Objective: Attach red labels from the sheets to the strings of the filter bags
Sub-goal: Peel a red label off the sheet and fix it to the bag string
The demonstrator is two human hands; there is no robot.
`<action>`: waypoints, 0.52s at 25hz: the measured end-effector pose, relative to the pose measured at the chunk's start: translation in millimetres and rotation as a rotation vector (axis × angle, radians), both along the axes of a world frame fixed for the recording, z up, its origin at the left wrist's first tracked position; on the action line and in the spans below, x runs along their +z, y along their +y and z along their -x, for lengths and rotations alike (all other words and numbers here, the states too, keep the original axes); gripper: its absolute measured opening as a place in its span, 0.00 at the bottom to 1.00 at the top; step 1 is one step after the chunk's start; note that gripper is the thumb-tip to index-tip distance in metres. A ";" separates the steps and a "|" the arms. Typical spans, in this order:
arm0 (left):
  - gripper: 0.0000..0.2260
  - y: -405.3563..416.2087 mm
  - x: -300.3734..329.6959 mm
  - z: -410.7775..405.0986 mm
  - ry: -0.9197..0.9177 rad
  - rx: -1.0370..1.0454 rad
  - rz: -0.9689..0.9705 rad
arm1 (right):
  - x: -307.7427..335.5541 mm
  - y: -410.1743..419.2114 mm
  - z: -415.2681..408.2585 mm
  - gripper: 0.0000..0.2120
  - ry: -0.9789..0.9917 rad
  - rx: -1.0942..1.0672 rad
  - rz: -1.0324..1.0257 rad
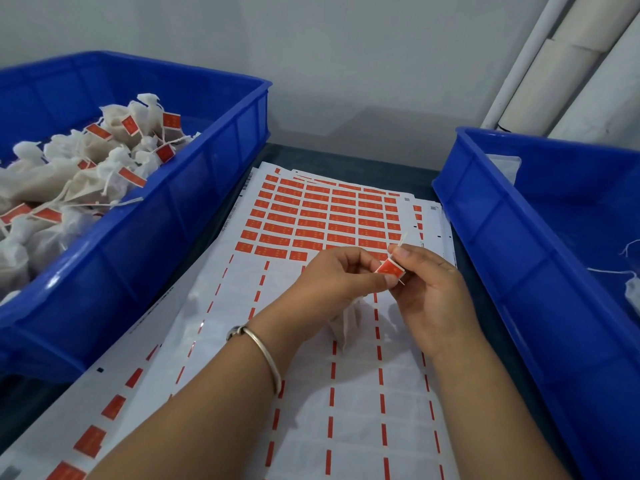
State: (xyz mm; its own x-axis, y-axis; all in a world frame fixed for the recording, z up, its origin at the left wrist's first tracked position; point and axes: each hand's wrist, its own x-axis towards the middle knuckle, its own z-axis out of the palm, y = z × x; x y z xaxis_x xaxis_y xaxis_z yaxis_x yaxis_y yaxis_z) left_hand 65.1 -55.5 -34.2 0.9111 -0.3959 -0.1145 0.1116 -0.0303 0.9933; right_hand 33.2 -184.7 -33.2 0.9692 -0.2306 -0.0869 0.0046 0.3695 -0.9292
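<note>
A red label [390,267] is folded around a thin white string [402,239], held above the label sheets. My left hand [336,282] pinches the label's lower edge with thumb and forefinger. My right hand [429,292] pinches its upper corner and the string. A white filter bag [348,322] hangs below my hands, mostly hidden by them. The top label sheet [322,220] lies between two bins; its far half carries rows of red labels, its near half is peeled bare.
A blue bin [194,202] on the left holds several filter bags with red labels [104,157]. A second blue bin [519,237] on the right holds a few bags with bare strings [632,289]. White pipes [561,64] stand in the back right corner.
</note>
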 end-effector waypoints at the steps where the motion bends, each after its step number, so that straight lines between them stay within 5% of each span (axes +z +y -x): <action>1: 0.02 -0.2 -0.4 0.2 -0.004 -0.001 -0.009 | -0.7 -0.3 -0.2 0.08 0.001 0.001 -0.002; 6: 0.07 -0.1 -1.4 0.5 -0.030 0.021 -0.029 | -4.7 -0.8 -1.0 0.07 -0.021 0.019 0.054; 13: 0.08 1.6 -5.2 -0.6 -0.124 0.064 0.034 | -8.4 2.9 -4.0 0.10 -0.127 -0.002 0.384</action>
State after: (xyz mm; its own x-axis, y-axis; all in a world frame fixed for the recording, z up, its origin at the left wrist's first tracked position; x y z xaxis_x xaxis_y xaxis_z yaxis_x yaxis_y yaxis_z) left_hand 65.8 -53.9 -39.5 0.9410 -0.3382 0.0132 -0.0116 0.0069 0.9999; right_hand 37.2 -181.8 -41.6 0.9662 -0.2247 0.1267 0.1289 -0.0050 -0.9916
